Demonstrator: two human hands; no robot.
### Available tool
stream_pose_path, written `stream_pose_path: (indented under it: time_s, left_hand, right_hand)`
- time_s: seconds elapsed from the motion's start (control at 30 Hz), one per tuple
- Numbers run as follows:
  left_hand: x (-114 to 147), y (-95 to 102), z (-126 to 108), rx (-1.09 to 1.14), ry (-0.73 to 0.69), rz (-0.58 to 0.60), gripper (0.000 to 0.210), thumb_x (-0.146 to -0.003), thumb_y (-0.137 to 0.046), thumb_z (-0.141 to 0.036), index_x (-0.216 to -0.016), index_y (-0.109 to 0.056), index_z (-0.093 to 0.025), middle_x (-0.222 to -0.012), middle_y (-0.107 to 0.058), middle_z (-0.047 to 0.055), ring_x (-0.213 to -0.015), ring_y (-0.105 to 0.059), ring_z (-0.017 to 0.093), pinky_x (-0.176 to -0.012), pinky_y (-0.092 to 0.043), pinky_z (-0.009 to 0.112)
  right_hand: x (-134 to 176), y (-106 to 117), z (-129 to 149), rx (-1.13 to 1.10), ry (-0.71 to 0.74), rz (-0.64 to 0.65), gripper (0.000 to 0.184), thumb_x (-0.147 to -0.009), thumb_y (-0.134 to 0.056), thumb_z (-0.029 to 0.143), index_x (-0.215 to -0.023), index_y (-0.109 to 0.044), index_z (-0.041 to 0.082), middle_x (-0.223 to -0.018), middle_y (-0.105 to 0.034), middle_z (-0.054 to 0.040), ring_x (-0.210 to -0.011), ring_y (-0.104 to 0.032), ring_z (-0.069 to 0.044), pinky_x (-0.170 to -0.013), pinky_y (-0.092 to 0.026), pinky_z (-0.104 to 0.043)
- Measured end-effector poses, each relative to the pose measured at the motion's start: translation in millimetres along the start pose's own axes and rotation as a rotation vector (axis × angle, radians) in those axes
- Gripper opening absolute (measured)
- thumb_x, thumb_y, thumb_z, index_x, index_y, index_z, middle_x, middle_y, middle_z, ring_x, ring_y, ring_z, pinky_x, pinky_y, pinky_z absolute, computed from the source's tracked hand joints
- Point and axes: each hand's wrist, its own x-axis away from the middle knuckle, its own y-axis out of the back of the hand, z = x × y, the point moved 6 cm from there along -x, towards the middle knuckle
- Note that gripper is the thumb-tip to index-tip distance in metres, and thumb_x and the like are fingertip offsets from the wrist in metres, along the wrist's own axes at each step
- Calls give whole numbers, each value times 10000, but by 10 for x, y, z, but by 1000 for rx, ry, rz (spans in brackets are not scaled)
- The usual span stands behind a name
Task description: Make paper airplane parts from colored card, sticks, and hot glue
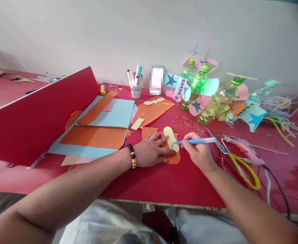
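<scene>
While my left hand (152, 150) lies flat and open, its fingers pin a pale yellow cut-out (171, 137) on top of an orange paper piece (173, 156), and my right hand (198, 152) is closed around a blue pen (197, 141) whose tip touches the yellow shape's edge. Both papers sit between my two hands on the red table (164, 183).

I judge the yellow cut-out to be thin, light and floppy, likely to slide on the smoother orange sheet under it, so pressing down with flat fingertips close to the pen tip seems the best hold; pinching an edge would probably crease it. The pen looks light and stiff, held near its tip.

Just right of my right hand lie yellow-handled scissors (240, 166) and a glue gun (243, 147) with its cable. Beyond my left hand are stacked blue and orange sheets (100, 128) and a raised red board (37, 118). Farther off stand a cup of markers (135, 86) and green bottles (197, 88) dressed with paper stars.

I can read no writing; a blurred patch near the cup hides whatever is there.
</scene>
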Motion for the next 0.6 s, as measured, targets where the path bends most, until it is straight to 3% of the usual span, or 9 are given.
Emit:
stream_pose_path:
  time_s: [0.6]
  left_hand:
    - [0, -13, 15, 13, 5, -5, 424, -916, -387, -500, -1322, -463, -404, -1516, -249, 42, -1367, -183, 357, -1068, -231, 546]
  right_hand:
    - [-21, -55, 28, 65, 10, 55, 121, -860, -527, 302, -766, -508, 228, -678, -590, -2, -664, -564, -168, -559, -398, -274]
